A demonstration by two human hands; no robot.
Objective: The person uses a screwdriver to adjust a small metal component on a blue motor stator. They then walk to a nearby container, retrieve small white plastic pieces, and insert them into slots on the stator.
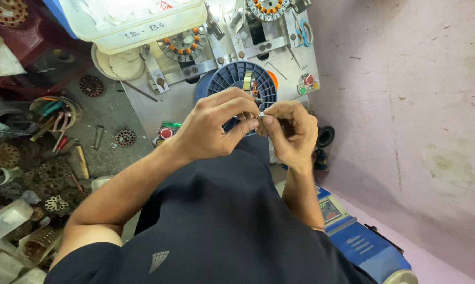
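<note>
My left hand [213, 126] and my right hand [292, 131] meet in front of my chest, fingertips pinched together on a small pale strip [260, 114] between them. Just beyond the fingers lies a round blue spool [237, 76] with spoke-like ribs, resting on a grey metal machine plate [174, 102]. Two wound stator cores with orange-copper coils sit on that machine, one [184, 44] at the back left and one [268, 8] at the back right.
A translucent plastic bin [132, 23] stands at the back left. Red and green buttons [307, 83] are on the machine's right. Bare stator cores, tools and jars [43, 173] crowd the left. A pink wall [405, 105] fills the right; a blue device [363, 244] lies below.
</note>
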